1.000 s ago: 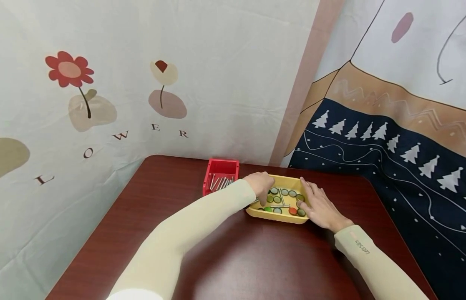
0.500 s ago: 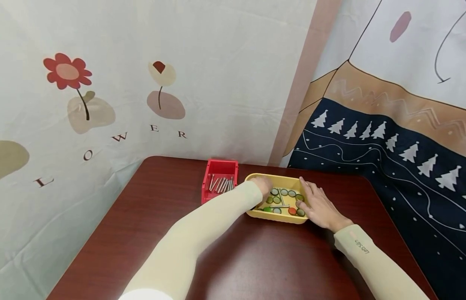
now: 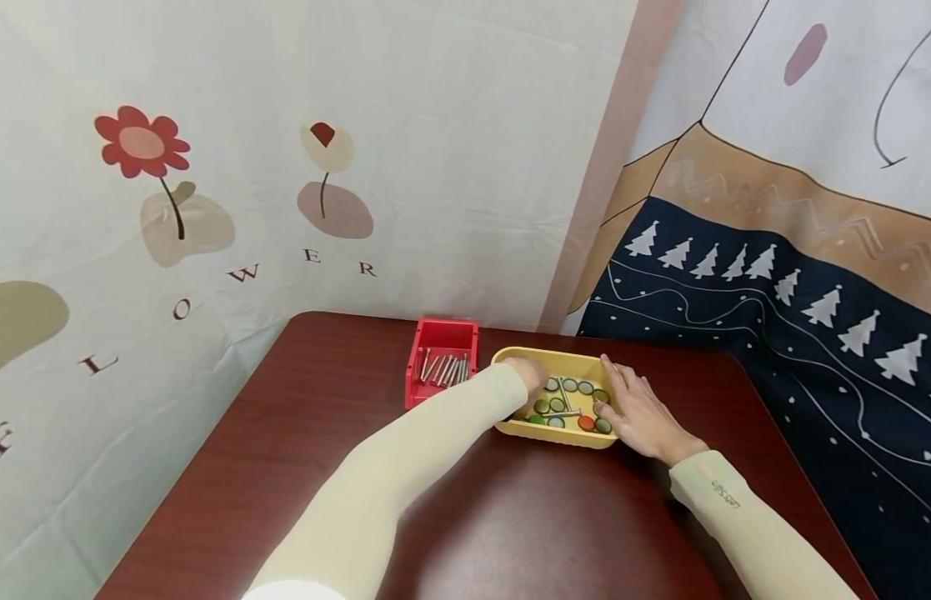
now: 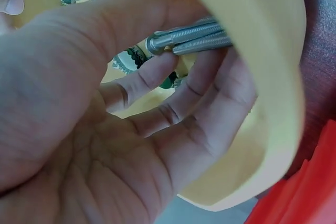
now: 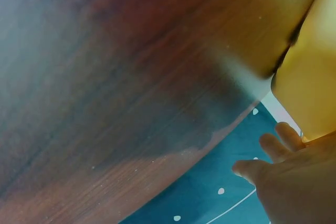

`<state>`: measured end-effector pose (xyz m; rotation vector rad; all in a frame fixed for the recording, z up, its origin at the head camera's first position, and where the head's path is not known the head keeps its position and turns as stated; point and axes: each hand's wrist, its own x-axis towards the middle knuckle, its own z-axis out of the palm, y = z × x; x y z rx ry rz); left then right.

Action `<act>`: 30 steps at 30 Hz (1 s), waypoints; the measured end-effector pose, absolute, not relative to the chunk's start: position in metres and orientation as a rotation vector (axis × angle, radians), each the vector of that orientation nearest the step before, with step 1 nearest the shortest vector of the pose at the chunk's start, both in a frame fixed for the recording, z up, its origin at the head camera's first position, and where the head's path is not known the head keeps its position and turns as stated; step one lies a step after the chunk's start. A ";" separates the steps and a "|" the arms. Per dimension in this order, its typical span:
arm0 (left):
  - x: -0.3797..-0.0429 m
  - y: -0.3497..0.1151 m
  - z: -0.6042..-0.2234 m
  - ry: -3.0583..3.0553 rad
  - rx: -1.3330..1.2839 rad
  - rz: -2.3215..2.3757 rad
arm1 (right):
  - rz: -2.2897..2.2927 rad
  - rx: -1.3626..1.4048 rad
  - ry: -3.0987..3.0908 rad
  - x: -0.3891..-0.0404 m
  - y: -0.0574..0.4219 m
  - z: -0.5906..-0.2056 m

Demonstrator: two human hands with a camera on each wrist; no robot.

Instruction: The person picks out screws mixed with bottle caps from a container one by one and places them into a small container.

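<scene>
In the head view my left hand (image 3: 533, 377) reaches into the left end of a yellow tray (image 3: 555, 436). The left wrist view shows its thumb and curled fingers around a few silver threaded screws (image 4: 191, 36); the tray's rim hides the thumb tip and the screws' far ends. Bottle caps (image 3: 587, 423), grey-green, green and orange-red, lie on the tray's floor with loose screws (image 3: 563, 414) among them. My right hand (image 3: 643, 414) rests at the tray's right wall, fingers extended along the rim, thumb over the inside.
A red bin (image 3: 448, 335) holding several silver screws (image 3: 446, 369) stands just left of the yellow tray. Both containers sit near the far edge of a dark reddish-brown table (image 3: 345, 367). Behind it hangs a printed cloth (image 3: 465, 167).
My left hand has gone down deeper into the left end of the tray, its fingers now hidden there in the head view. The right hand stays on the tray's right side.
</scene>
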<state>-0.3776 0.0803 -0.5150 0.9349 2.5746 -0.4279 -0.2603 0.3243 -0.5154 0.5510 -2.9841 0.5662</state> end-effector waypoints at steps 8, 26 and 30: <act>-0.363 0.072 -0.501 2.555 0.858 -0.380 | 0.580 0.542 -3.000 -0.260 0.325 -0.517; -0.340 0.058 -0.451 2.603 0.728 -0.199 | 0.607 0.530 -3.011 -0.261 0.326 -0.517; -0.326 0.049 -0.425 2.583 0.769 -0.101 | 0.606 0.529 -3.009 -0.261 0.327 -0.516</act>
